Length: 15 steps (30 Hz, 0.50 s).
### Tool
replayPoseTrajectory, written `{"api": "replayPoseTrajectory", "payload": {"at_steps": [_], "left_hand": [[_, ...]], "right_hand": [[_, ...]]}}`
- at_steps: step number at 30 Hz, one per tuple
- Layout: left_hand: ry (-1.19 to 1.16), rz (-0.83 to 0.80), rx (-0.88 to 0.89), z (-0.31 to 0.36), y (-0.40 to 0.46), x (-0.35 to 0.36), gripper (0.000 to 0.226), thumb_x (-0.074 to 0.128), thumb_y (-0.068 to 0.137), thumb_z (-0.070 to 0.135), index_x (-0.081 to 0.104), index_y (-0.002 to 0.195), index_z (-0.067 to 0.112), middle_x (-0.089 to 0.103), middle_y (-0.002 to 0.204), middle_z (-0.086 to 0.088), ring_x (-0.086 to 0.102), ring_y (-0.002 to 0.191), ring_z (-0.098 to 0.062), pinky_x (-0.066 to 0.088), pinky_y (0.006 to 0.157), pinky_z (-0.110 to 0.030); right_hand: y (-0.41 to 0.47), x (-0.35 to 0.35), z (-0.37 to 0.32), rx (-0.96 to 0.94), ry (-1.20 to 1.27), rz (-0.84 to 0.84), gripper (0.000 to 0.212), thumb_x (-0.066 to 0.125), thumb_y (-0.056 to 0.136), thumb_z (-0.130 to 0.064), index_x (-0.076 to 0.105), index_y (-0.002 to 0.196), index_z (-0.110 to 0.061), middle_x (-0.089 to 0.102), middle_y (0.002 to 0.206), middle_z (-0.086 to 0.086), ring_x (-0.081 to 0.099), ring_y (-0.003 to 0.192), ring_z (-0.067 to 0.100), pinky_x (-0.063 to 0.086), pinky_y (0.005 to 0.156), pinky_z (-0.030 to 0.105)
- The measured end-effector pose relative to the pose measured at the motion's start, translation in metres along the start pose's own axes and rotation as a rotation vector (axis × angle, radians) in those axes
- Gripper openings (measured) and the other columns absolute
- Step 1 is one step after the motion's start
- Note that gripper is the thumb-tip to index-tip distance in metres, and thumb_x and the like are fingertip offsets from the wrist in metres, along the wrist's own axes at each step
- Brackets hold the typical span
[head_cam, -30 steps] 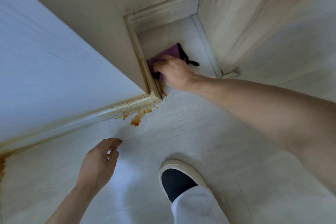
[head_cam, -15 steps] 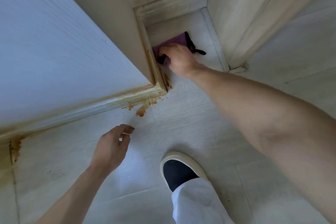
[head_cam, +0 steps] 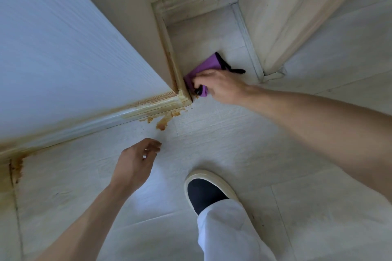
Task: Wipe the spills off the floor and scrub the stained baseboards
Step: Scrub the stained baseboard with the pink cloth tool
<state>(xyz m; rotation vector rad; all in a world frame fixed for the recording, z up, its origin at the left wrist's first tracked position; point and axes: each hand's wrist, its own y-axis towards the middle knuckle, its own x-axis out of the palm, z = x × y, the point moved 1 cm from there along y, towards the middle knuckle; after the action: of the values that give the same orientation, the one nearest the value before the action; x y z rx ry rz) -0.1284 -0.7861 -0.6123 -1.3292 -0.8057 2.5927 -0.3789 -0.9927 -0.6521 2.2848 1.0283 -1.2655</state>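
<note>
Your right hand (head_cam: 220,86) is gripping a purple cloth (head_cam: 203,70), fingers curled over it, and pressing it against the floor (head_cam: 233,144) right at the foot of the baseboard (head_cam: 169,53) that runs away from you beside the wall corner. The cloth is touching that baseboard near its outer corner, and a black edging with a short black strap is showing on its far side. Your left hand (head_cam: 135,161) is hovering above the floor with its fingers loosely curled and holding nothing. Orange-brown spill (head_cam: 163,122) is lying on the floor just in front of the corner, between your two hands, and the same stain is streaking the nearer baseboard (head_cam: 106,118) along the blue-white wall and pooling at its left end. Your foot in a dark slipper (head_cam: 205,193) with a pale rim is standing on the floor below your right forearm, under a white trouser leg.
</note>
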Motion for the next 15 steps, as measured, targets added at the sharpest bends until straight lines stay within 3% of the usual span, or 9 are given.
{"api": "replayPoseTrajectory", "payload": {"at_steps": [2, 4, 6, 8, 10, 13, 15], "left_hand": [[-0.002, 0.011, -0.007, 0.002, 0.000, 0.003, 0.025, 0.055, 0.101, 0.010, 0.072, 0.110, 0.026, 0.072, 0.099, 0.018, 0.069, 0.095, -0.007, 0.049, 0.081, -0.019], [-0.020, 0.028, -0.017, 0.004, -0.003, 0.005, 0.025, 0.055, 0.100, 0.010, 0.072, 0.109, 0.026, 0.072, 0.097, 0.019, 0.069, 0.094, -0.006, 0.047, 0.078, -0.015], [-0.048, 0.031, -0.020, 0.006, -0.009, 0.007, 0.026, 0.053, 0.101, 0.009, 0.072, 0.110, 0.025, 0.073, 0.097, 0.018, 0.069, 0.093, -0.005, 0.048, 0.077, -0.018], [-0.071, 0.037, -0.029, 0.006, -0.016, 0.006, 0.026, 0.052, 0.101, 0.009, 0.071, 0.110, 0.025, 0.074, 0.097, 0.017, 0.069, 0.092, -0.005, 0.048, 0.076, -0.019], [-0.077, 0.042, -0.033, 0.004, -0.020, 0.009, 0.026, 0.052, 0.101, 0.010, 0.071, 0.108, 0.026, 0.074, 0.097, 0.017, 0.069, 0.090, -0.003, 0.048, 0.075, -0.017], [-0.088, 0.046, -0.071, -0.002, -0.022, 0.014, 0.026, 0.052, 0.100, 0.009, 0.072, 0.106, 0.025, 0.074, 0.095, 0.016, 0.069, 0.086, 0.000, 0.051, 0.074, -0.018], [-0.109, 0.051, -0.098, -0.004, -0.026, 0.015, 0.026, 0.053, 0.100, 0.008, 0.072, 0.105, 0.026, 0.074, 0.094, 0.017, 0.069, 0.084, 0.002, 0.055, 0.076, -0.023]], "right_hand": [[0.027, -0.012, 0.003, 0.076, -0.002, 0.026, 0.035, 0.057, 0.088, 0.011, 0.072, 0.112, -0.010, 0.075, 0.107, 0.010, 0.070, 0.101, 0.028, 0.056, 0.088, 0.038], [0.039, 0.001, -0.011, 0.184, 0.011, 0.102, 0.036, 0.055, 0.086, 0.007, 0.073, 0.111, -0.012, 0.074, 0.108, 0.011, 0.069, 0.102, 0.033, 0.058, 0.086, 0.043], [0.015, 0.017, -0.020, 0.151, -0.016, 0.130, 0.035, 0.055, 0.084, 0.007, 0.072, 0.110, -0.010, 0.071, 0.115, 0.012, 0.066, 0.109, 0.035, 0.058, 0.086, 0.049], [-0.011, 0.012, -0.016, 0.035, -0.010, 0.016, 0.036, 0.056, 0.086, 0.011, 0.071, 0.112, -0.009, 0.070, 0.122, 0.013, 0.065, 0.116, 0.033, 0.057, 0.093, 0.050], [0.003, -0.007, -0.002, 0.047, -0.047, -0.056, 0.036, 0.058, 0.088, 0.011, 0.072, 0.115, -0.009, 0.073, 0.116, 0.013, 0.068, 0.108, 0.030, 0.055, 0.093, 0.044], [0.025, 0.001, -0.011, 0.171, -0.015, 0.009, 0.034, 0.061, 0.086, 0.005, 0.074, 0.111, -0.012, 0.075, 0.108, 0.013, 0.069, 0.101, 0.033, 0.056, 0.085, 0.041], [0.003, 0.018, -0.019, 0.107, -0.008, 0.056, 0.030, 0.061, 0.084, 0.005, 0.073, 0.104, -0.013, 0.074, 0.104, 0.009, 0.068, 0.100, 0.033, 0.057, 0.081, 0.046]]}}
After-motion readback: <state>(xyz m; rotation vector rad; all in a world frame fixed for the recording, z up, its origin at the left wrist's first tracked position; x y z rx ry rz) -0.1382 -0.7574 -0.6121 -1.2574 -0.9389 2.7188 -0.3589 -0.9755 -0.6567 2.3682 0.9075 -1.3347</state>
